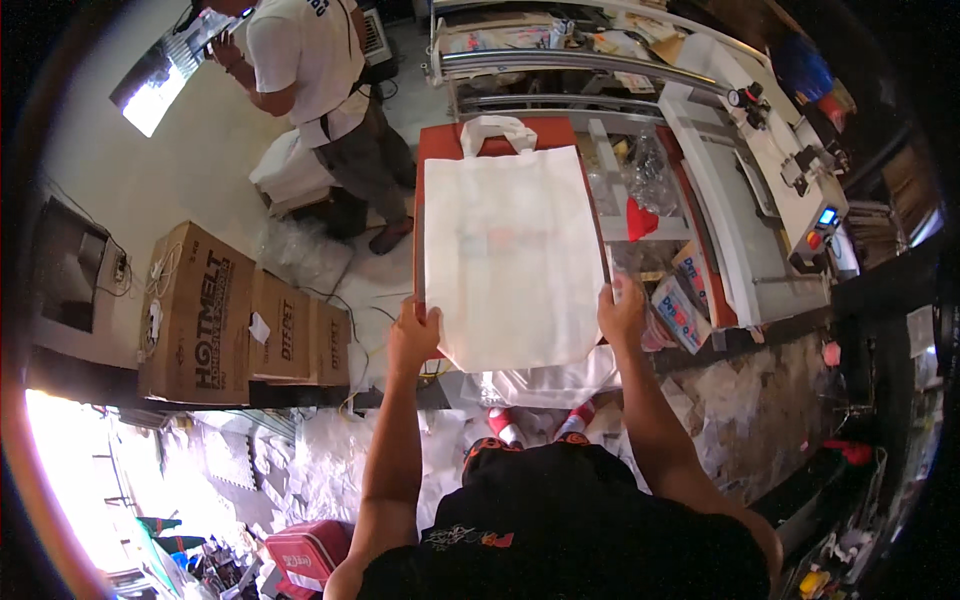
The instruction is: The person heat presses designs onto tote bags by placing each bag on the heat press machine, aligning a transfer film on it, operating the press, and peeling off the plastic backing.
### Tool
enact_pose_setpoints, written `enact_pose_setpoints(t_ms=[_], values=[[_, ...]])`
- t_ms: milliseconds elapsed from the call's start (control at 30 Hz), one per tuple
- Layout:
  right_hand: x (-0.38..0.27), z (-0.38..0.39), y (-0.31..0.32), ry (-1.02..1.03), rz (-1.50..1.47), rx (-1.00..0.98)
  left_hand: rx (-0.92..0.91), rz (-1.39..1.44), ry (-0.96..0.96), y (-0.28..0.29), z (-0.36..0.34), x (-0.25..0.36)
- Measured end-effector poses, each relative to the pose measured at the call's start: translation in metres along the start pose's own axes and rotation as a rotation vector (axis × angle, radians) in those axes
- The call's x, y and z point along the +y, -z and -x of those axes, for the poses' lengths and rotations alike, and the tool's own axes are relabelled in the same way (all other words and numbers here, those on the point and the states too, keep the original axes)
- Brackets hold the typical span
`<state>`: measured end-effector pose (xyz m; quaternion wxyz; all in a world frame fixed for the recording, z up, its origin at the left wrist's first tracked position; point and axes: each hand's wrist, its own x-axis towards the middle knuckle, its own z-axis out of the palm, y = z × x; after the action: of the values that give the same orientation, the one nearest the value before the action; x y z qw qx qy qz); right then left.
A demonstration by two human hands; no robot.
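Note:
A white fabric tote bag (510,300) lies flat on a reddish-brown press board (440,142), its looped handles pointing away from me. A faint coloured patch shows at the bag's middle. My left hand (412,338) is closed on the bag's lower left edge, thumb on top. On the opposite side, my right hand (622,310) grips the lower right edge with bent fingers, slightly blurred. Below the bag's near edge, a shiny whitish sheet or bag (550,385) hangs over the front.
To the right stands a white heat press machine (770,190) with a gauge and small lit display. Metal rails (590,65) cross the back. Cardboard boxes (210,320) stand at left. Another person (310,70) stands at far left. Plastic scraps (340,470) litter the floor.

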<state>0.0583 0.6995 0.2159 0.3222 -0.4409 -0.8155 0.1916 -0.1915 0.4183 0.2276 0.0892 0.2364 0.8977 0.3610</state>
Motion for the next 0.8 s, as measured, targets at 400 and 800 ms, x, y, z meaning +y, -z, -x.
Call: enact_pose_setpoints(t_ms=[400, 800], values=[[0.008, 0.032, -0.01, 0.045, 0.017, -0.038, -0.021, 0.121, 0.079, -0.016, -0.008, -0.016], [0.139, 0.03, 0.023, -0.415, -0.514, -0.274, -0.106, 1.266, 0.102, -0.022, 0.013, -0.119]])
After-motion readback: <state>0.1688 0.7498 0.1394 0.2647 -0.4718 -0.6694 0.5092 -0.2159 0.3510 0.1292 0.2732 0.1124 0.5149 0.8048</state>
